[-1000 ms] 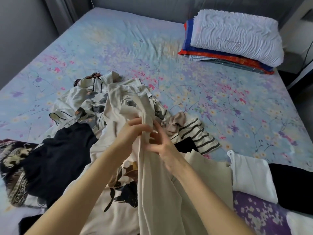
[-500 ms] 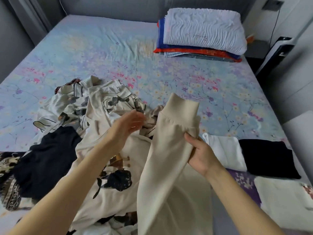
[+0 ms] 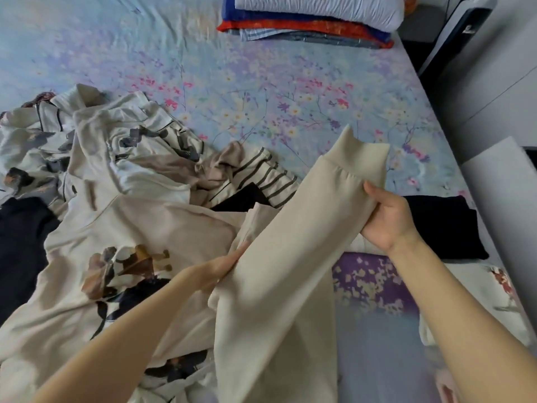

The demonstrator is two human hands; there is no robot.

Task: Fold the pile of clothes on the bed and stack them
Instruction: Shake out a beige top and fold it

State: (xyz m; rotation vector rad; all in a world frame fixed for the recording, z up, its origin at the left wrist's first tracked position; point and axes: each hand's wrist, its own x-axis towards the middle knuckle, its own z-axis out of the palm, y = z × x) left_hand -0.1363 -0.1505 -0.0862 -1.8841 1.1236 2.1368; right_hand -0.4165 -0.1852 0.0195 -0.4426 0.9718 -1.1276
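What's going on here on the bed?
A person is folding laundry. The right hand grips a cream garment near its ribbed cuff and holds it up. The left hand touches the same piece lower down, fingertips hidden by the cloth. An unfolded pile lies on the bed to the left, a folded black garment to the right.
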